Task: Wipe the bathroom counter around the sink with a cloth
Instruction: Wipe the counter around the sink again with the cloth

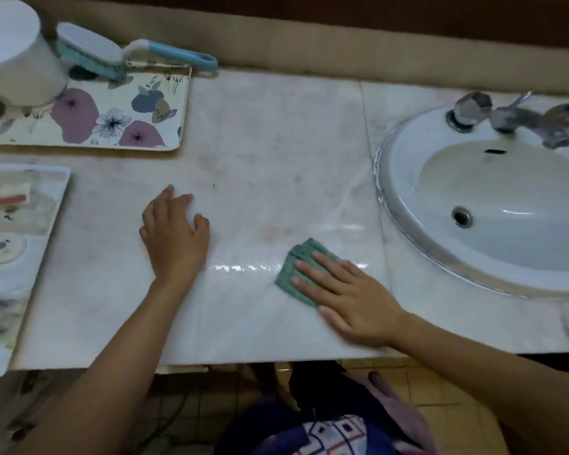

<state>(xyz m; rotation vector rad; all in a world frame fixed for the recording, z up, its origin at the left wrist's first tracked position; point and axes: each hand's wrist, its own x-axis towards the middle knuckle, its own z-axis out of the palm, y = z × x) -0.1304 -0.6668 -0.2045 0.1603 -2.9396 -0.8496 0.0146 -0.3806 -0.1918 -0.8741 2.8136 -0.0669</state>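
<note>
A folded green cloth (301, 257) lies on the pale marble counter (270, 152), left of the white oval sink (493, 205). My right hand (345, 293) presses flat on the cloth with straight fingers, covering its near right part. A wet shiny streak runs along the counter to the left of the cloth. My left hand (174, 234) rests on the counter further left, fingers spread and lightly bent, holding nothing.
A flowered tray (119, 116) at the back left carries a white jug (14, 54) and a blue-and-white scrub brush (112, 50). A clear tray (20, 244) with small items sits at the left edge. A metal faucet (519, 116) stands behind the basin.
</note>
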